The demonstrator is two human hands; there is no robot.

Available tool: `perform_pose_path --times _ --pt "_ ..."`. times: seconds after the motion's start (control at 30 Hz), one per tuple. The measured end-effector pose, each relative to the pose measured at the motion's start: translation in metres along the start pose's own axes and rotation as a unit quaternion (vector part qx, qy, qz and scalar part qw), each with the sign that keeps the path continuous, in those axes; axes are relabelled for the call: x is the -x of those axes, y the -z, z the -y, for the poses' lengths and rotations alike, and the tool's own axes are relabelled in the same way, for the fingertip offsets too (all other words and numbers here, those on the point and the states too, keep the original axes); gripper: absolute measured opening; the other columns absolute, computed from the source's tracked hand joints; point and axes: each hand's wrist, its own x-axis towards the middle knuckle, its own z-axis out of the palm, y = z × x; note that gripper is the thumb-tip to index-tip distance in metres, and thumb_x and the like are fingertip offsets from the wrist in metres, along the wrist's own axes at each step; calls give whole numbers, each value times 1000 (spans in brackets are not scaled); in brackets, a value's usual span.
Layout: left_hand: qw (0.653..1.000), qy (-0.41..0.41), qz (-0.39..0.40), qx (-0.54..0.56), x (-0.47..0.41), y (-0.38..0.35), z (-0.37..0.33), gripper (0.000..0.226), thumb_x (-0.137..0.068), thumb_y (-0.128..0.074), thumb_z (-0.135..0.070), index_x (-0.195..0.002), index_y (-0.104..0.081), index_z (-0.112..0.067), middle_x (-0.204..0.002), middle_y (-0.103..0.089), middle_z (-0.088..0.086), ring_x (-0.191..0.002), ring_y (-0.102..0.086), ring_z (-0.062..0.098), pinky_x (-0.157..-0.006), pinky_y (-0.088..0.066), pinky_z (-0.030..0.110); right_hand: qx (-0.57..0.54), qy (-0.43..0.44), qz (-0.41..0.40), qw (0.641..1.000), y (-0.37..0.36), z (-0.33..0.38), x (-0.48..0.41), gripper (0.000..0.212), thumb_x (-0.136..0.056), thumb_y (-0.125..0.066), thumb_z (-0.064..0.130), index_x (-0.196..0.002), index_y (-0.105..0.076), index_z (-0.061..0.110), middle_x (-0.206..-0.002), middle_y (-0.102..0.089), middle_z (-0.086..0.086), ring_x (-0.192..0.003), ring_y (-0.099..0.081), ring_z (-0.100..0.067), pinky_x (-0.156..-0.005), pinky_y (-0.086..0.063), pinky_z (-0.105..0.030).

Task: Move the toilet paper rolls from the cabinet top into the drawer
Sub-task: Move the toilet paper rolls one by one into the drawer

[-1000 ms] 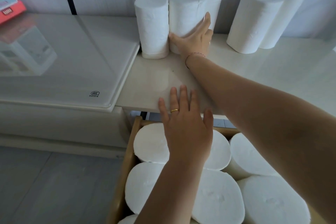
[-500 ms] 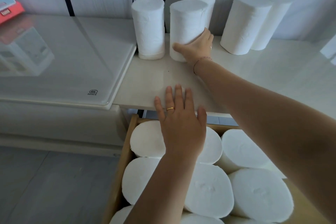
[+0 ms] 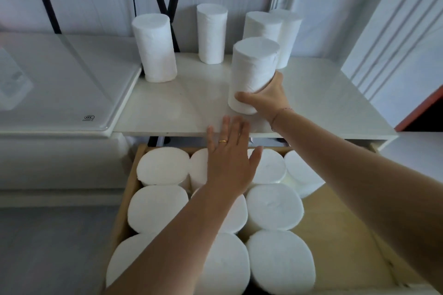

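One toilet paper roll [image 3: 254, 72] stood near the front edge of the cabinet top [image 3: 191, 105], long axis nearly vertical, top tilted slightly away. The right hand [image 3: 268, 98] clasped its lower half. The left hand [image 3: 230, 158] hovered flat, fingers spread, over the filled drawer [image 3: 335, 220].

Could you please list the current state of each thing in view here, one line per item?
Held roll: upright, gripped near its base, at the cabinet top's front.
Right hand: closed around the held roll.
Left hand: open, flat, empty, over the drawer.
Drawer: pulled open, mostly filled with upright rolls, bare at the right.
Four other rolls: upright on the cabinet top, untouched.
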Motion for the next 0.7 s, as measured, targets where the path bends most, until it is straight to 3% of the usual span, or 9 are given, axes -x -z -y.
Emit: perform_pose_path --times 0.17,0.3,0.43,0.6,0.7 --pt "996 -72 48 10 7 -8 -18 68 -95 -16 -54 -150 5 -18 -159 9 3 -144 14 21 -111 18 43 18 0 -16 1000 34 -7 27 85 -63 -85 25 -129 -31 18 -120 -47 1 -109 -48 -17 -78 -44 -25" --pt "990 -118 77 3 14 -13 -28 70 -95 -20 -55 -150 4 -18 -157 15 3 -143 18 21 -114 14 46 11 -7 -28 1000 57 -12 46 88 -61 -87 25 -130 -33 19 -124 -49 -2 -113 -50 -19 -94 -50 -41" --pt "976 -171 135 30 23 -18 -38 69 -94 -21 -55 -150 4 -22 -158 16 -2 -142 21 15 -114 13 43 11 -27 -40 999 86 -17 62 86 -60 -87 25 -128 -35 19 -124 -48 -1 -114 -51 -22 -90 -52 -52" --pt "962 -204 177 39 24 -21 -39 63 -94 -15 -56 -149 0 -31 -158 11 -10 -142 18 8 -114 15 40 5 -27 -49 998 129 -30 83 80 -61 -87 21 -122 -36 24 -117 -53 3 -110 -53 -17 -87 -50 -34" --pt "963 -202 177 24 25 -21 -38 63 -93 -13 -56 -149 1 -32 -158 10 -11 -142 17 6 -113 15 39 2 -29 -47 998 157 -38 94 75 -61 -87 15 -119 -42 27 -117 -57 1 -111 -55 -17 -95 -50 -40"
